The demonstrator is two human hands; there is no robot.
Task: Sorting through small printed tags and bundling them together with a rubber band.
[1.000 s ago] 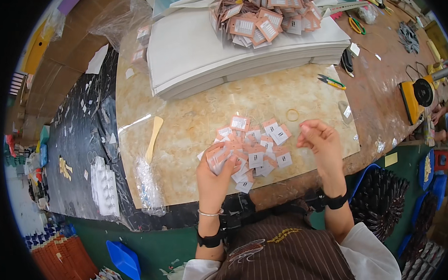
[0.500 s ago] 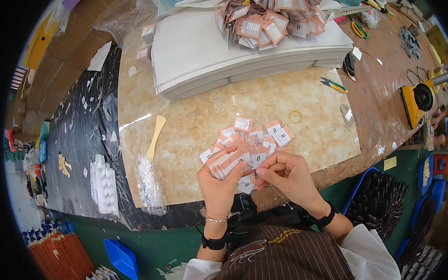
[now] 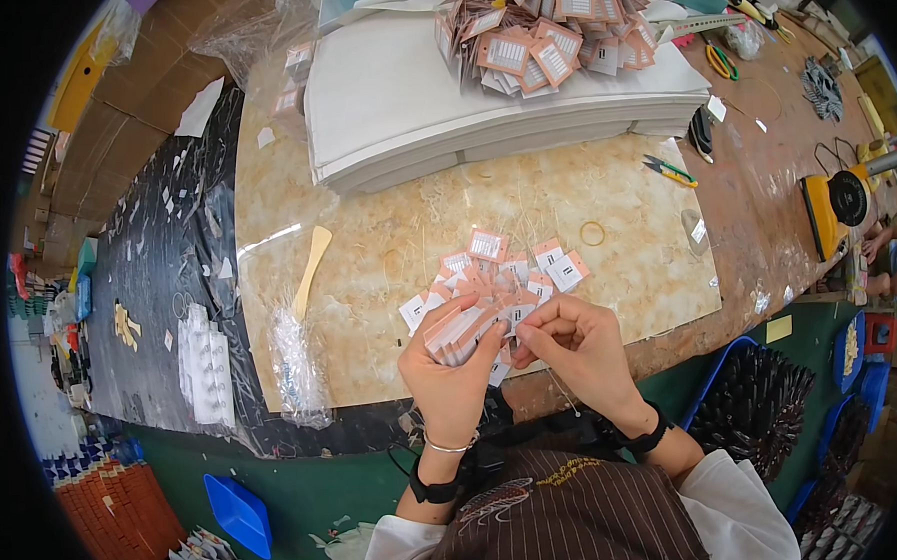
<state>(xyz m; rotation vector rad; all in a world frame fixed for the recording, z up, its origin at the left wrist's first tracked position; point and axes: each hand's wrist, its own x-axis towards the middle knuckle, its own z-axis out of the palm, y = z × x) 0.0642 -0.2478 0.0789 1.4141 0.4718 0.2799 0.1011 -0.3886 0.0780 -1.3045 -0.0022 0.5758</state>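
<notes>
My left hand (image 3: 445, 385) is wrapped round a fanned stack of salmon-and-white hang tags (image 3: 457, 332). Close by on its right, my right hand (image 3: 584, 349) pinches thumb against fingers. A thin string (image 3: 566, 393) trails down from it toward my apron; its upper end is hidden in the fingers. Just beyond both hands lies a loose heap of the same tags (image 3: 488, 245) on the marbled tabletop sheet, with fine clear strings spread among them. Part of the heap is hidden behind my hands.
A thick stack of white sheets (image 3: 391, 102) stands at the back, bearing a larger tag pile (image 3: 549, 50). Snips (image 3: 671, 172) lie to its right. On the left are a cream spatula-shaped stick (image 3: 314, 271) and a clear plastic bag (image 3: 301, 377). A yellow-black tool (image 3: 834, 203) sits far right.
The stack in my left hand has tilted and shifted slightly right, its tags more fanned. My right hand stays pinched beside it, nearly in place.
</notes>
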